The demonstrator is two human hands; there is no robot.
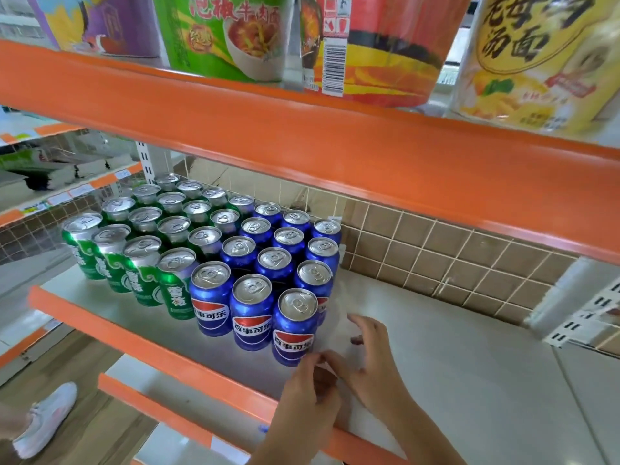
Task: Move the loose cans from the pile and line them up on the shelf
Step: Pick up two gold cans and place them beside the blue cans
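- Head view, layout: a pale grey shelf board with an orange front lip (436,347) carries upright aluminium drink cans in ordered rows; green cans with silver tops (142,270) fill the left block, blue cans with a red-and-white emblem (251,313) fill the block just to its right.
- Head view, key relation: the front-most blue can at the right corner of the block (294,327) stands upright, long axis vertical, just to the left of both hands and slightly farther into the shelf.
- Head view, left hand (310,394): fingers curled, fingertips at or touching the can's lower right side; it encloses nothing.
- Head view, right hand (372,357): fingers spread and relaxed over bare shelf, just right of the can, holding nothing.
- Head view, judgement: the left hand is nearer the can; any squaring nudge would run leftward. Open shelf to the right offers room for a further column.
- Head view, limits: no loose pile is visible; its direction cannot be told.
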